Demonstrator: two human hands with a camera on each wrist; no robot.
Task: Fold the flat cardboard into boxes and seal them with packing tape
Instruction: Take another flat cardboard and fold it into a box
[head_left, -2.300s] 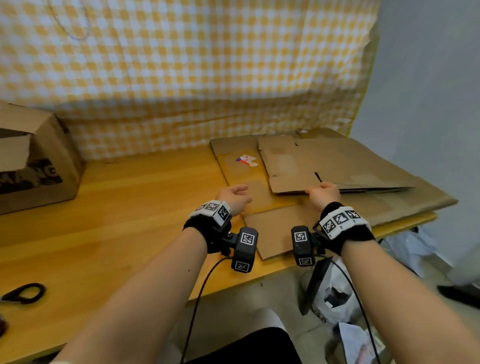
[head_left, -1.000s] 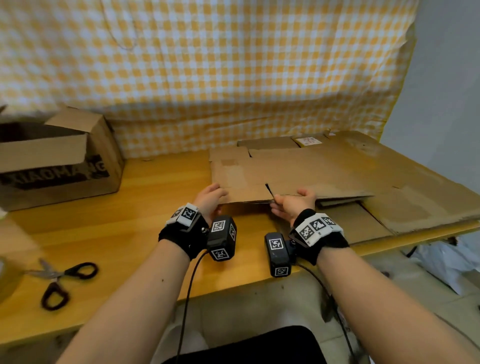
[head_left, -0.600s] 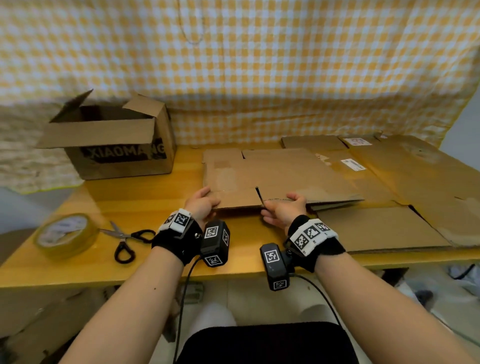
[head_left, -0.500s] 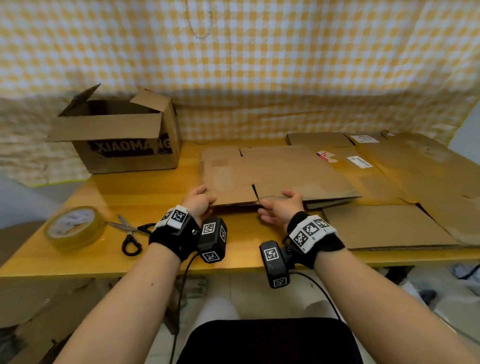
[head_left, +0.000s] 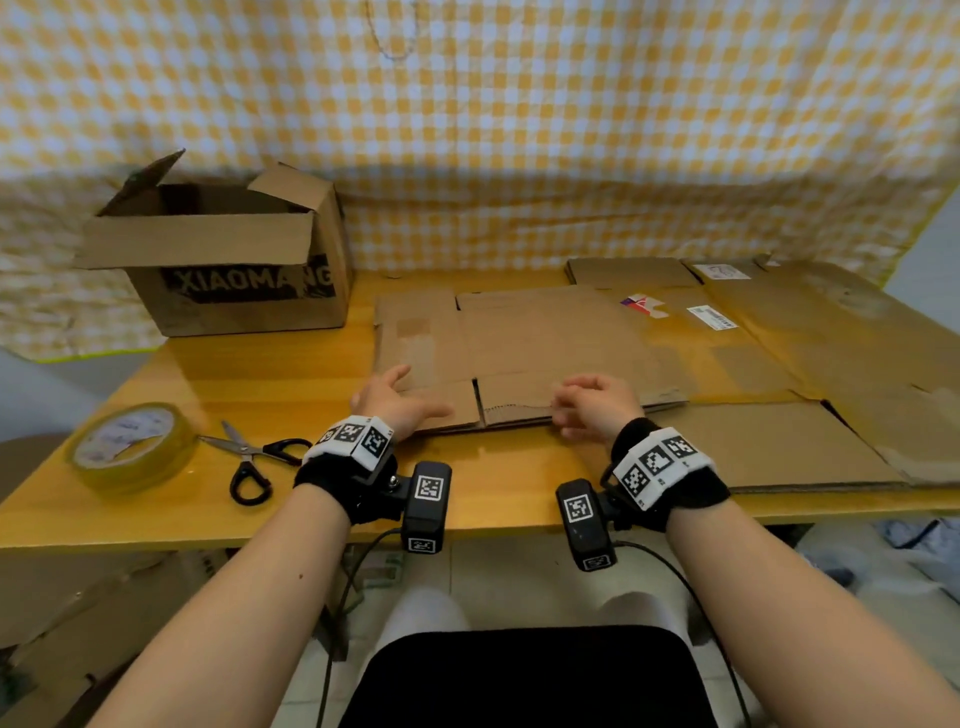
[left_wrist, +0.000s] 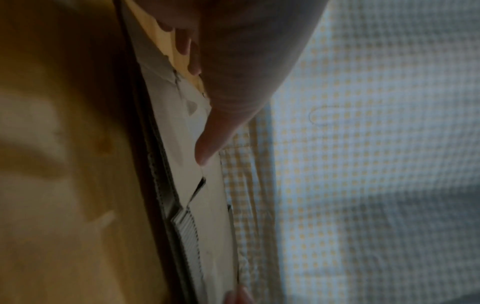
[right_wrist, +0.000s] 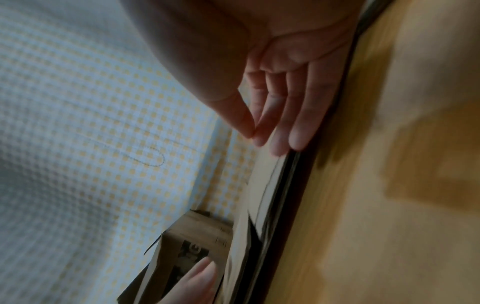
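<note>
A flat brown cardboard blank (head_left: 545, 343) lies on the yellow wooden table (head_left: 260, 374) in front of me. My left hand (head_left: 397, 397) rests on its near left flap with the thumb stretched out over the cardboard (left_wrist: 182, 133); the fingers lie at the left edge. My right hand (head_left: 592, 405) hovers at the near edge of the right flap, fingers loosely bent. In the right wrist view the fingers (right_wrist: 298, 123) are nearly straight along the cardboard's edge (right_wrist: 259, 185) and hold nothing. A roll of clear packing tape (head_left: 130, 447) sits at the near left.
Black-handled scissors (head_left: 254, 457) lie between the tape and my left hand. An erected box (head_left: 223, 260) with its flaps up stands at the back left. More flat cardboard sheets (head_left: 805, 353) cover the table's right side. A checked cloth hangs behind.
Both hands pulled the cardboard blank leftward from the pile to the middle of the table. Their grip on its near edge has loosened, and the fingers now lie relaxed.
</note>
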